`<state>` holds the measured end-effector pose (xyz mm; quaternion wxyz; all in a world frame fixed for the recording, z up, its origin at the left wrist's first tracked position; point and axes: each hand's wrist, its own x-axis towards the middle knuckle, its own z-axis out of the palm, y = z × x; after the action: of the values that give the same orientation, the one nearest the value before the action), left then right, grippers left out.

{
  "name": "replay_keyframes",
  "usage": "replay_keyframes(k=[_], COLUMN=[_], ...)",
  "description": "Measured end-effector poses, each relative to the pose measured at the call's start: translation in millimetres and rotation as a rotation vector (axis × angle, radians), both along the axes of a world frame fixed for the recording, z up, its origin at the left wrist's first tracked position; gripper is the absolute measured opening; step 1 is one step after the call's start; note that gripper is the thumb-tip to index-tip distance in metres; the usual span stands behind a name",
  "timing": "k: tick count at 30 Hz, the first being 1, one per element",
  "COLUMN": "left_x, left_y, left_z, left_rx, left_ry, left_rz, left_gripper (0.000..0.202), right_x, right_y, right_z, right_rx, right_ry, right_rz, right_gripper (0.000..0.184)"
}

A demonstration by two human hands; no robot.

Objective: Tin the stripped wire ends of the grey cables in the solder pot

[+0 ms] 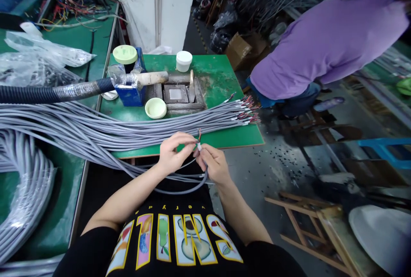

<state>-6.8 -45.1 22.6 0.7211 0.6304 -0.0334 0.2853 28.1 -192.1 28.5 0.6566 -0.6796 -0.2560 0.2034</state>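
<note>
Both my hands meet just in front of the near edge of the small green table [221,80]. My right hand [214,165] is closed around a grey cable [180,190] that loops down toward my lap, its stripped end with thin red and dark wires [199,136] sticking up. My left hand [175,150] pinches at that stripped end with thumb and fingertips. A long bundle of similar grey cables [128,125] lies across the table just beyond my hands, its stripped ends [248,112] fanned out at the right.
On the table are a metal solder pot [176,93], a blue box [130,93], a green-lidded jar [125,55], a white jar [184,61] and a pale green lid [156,108]. A corrugated hose [48,93] comes from the left. A person in a purple shirt [324,41] bends over at right.
</note>
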Motion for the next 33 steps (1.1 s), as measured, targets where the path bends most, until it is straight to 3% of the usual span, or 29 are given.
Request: replay_keyframes(k=[3, 5, 8, 13, 20, 26, 33], left_x=[4.4, 8.2, 11.8, 11.5, 10.6, 12.9, 10.5], left_y=[7.6, 12.0, 17.8, 22.2, 21.6, 32.9, 49.4], left_z=[-0.1, 2.9, 8.7, 10.0, 12.7, 13.1, 22.3], left_rx=[-0.335, -0.452, -0.475, -0.442, -0.603, -0.444, -0.103], left_ry=[0.174, 0.213, 0.211, 0.237, 0.358, 0.299, 0.253], left_rz=[-0.251, -0.384, -0.490, -0.490, -0.659, -0.755, -0.723], left_gripper=[0.019, 0.023, 0.028, 0.028, 0.034, 0.032, 0.026], right_x=[2.7, 3.7, 3.8, 4.0, 5.4, 5.2, 7.7], right_y=[-1.9, -1.1, 1.6, 3.0, 2.8, 4.8, 2.6], right_z=[-1.0, -0.5, 1.1, 0.7, 5.3, 11.9, 12.0], right_rx=[0.056, 0.053, 0.050, 0.058, 0.038, 0.023, 0.014], right_ry=[0.076, 0.109, 0.133, 0.141, 0.153, 0.174, 0.204], right_rz=[0.112, 0.166, 0.199, 0.225, 0.300, 0.338, 0.394], right_gripper=[0.034, 0.036, 0.037, 0.036, 0.036, 0.037, 0.036])
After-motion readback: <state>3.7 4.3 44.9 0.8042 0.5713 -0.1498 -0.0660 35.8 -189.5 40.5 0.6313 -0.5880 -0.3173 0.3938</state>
